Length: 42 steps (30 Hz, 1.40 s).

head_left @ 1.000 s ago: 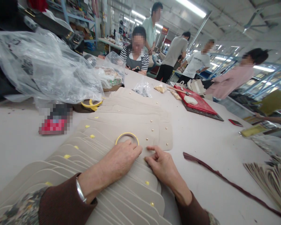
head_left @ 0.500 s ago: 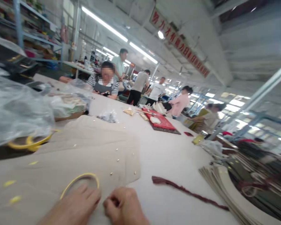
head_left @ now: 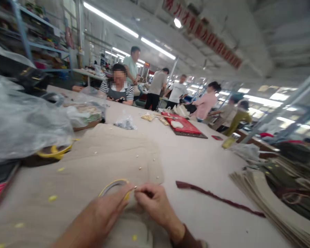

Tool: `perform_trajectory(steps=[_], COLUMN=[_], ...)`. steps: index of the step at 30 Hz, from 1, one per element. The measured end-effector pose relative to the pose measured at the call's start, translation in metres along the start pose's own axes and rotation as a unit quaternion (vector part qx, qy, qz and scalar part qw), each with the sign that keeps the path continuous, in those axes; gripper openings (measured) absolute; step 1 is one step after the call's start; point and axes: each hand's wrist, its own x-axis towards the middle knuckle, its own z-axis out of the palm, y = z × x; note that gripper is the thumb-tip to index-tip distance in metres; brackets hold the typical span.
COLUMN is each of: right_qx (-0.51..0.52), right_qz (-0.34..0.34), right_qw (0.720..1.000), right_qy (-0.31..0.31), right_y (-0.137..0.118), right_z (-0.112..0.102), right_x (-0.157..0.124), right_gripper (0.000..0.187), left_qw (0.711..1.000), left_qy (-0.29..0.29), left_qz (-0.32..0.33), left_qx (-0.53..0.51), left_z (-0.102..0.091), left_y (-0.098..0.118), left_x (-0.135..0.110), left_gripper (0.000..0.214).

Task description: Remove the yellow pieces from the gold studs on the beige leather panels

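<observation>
A large beige fabric piece (head_left: 119,148), dotted with small metal studs and yellow marks, lies on the table in front of me. My left hand (head_left: 105,210) rests over it, fingers pressed together against a roll of yellow-edged tape (head_left: 112,183). The roll's yellow rim shows on both sides of the fingers. Close beside it, my right hand (head_left: 155,203) is closed in a pinch. A tiny shiny stud (head_left: 135,187) shows between the fingertips of both hands. What the right fingers hold, if anything, is hidden.
A dark red cord (head_left: 217,198) lies to the right, near stacked beige strips (head_left: 250,193). Clear plastic bags (head_left: 28,120) and another yellow tape roll (head_left: 54,152) are at left. Further back are a red pad (head_left: 183,124) and co-workers, one seated across the table (head_left: 119,88).
Both hands have moved up and to the right, and the tape roll with the left one. They have come together at a stud. The view has shifted too.
</observation>
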Motion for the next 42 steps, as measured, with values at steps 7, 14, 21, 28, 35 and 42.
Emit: perform_trajectory(steps=[7,14,21,28,35,42], right_qx=[-0.056,-0.177,-0.207,0.112,0.101,-0.036], right_qz=[-0.195,-0.252,-0.241,0.135,0.178,0.132], right_qw=[0.979,0.951,0.947,0.984,0.979,0.99], right_qy=[-0.027,-0.015,0.054,0.025,-0.009,-0.022], right_y=[-0.007,0.001,-0.001,0.003,0.025,0.02], right_z=[-0.003,0.007,0.014,0.014,-0.005,0.001], right_x=[-0.001,-0.003,-0.007,0.007,0.024,0.023], right_gripper=[0.018,0.018,0.017,0.016,0.031,0.024], left_qw=[0.988,0.985,0.991,0.998,0.963,0.957], left_qy=[-0.121,-0.137,-0.111,-0.056,-0.2,-0.226], left_qz=[-0.088,-0.093,-0.067,-0.028,-0.132,-0.129], left_qx=[-0.049,-0.05,-0.018,0.007,0.127,0.126], left_z=[-0.015,-0.016,-0.018,-0.013,-0.021,-0.018], left_y=[0.018,0.021,0.02,0.025,0.028,0.026], left_x=[0.009,0.008,0.009,0.007,0.017,0.018], left_gripper=[0.031,0.023,0.015,0.02,0.016,0.016])
